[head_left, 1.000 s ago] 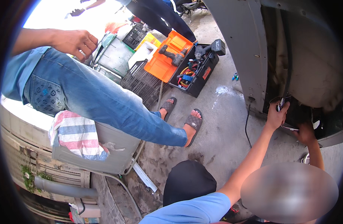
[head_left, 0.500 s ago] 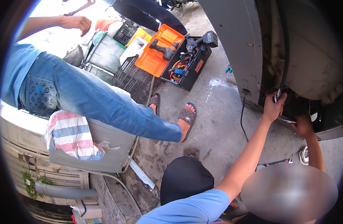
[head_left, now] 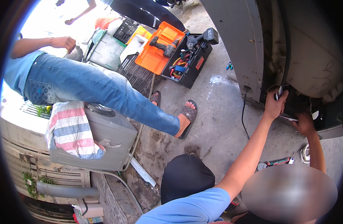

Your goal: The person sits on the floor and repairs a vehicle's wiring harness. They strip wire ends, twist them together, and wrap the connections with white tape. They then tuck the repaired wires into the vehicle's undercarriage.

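Observation:
My left hand reaches into the open lower part of a large grey appliance cabinet. Its fingers are closed on a short black-and-white wire. Beside it, deeper in the opening, my right hand is closed, with a thin white wire running to its fingertips; shadow hides part of those fingers. A pale rounded tub fills the cabinet above both hands. A thick black hose hangs down past my left hand. A black cord leaves the cabinet's side panel.
A person in jeans stands at left, one sandalled foot on the concrete. Beyond are a black toolbox with an orange lid and a cordless drill. Red-handled pliers and a coiled white cable lie near my forearms.
My hands keep almost the same place and grip. The standing person's hand has moved lower and to the left, and the view has shifted slightly.

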Demonstrator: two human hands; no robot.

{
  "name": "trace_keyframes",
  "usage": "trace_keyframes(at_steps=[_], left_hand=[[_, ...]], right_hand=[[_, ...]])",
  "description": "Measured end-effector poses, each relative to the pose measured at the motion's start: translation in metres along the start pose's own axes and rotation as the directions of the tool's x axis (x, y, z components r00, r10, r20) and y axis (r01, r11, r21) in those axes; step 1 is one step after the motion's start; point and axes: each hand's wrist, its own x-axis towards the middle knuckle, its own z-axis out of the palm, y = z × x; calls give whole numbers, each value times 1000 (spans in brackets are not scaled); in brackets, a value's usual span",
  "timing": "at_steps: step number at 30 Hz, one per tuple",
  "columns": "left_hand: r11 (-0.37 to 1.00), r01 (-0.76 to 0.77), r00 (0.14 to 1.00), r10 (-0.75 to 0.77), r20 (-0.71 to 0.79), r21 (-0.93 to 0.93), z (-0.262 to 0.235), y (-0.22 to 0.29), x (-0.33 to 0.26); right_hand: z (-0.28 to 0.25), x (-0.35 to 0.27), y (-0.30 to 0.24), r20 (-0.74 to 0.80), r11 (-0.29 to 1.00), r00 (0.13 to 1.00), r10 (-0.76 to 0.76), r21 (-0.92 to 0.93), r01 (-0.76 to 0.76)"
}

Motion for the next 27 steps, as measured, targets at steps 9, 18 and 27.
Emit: trace_keyframes(at_steps=[9, 18, 27], left_hand=[[999, 38, 998, -39, -58, -22, 13, 32, -10], [1000, 1, 999, 0, -41, 22, -10, 18, -7], [1000, 9, 1000, -9, -11, -9, 3, 8, -3]], right_hand=[[-2, -4, -5, -43, 1000, 999, 0, 16, 0], [7, 5, -12, -96, 994, 990, -105, 24, 108], [12, -6, 8, -155, 994, 982, -107, 8, 109]])
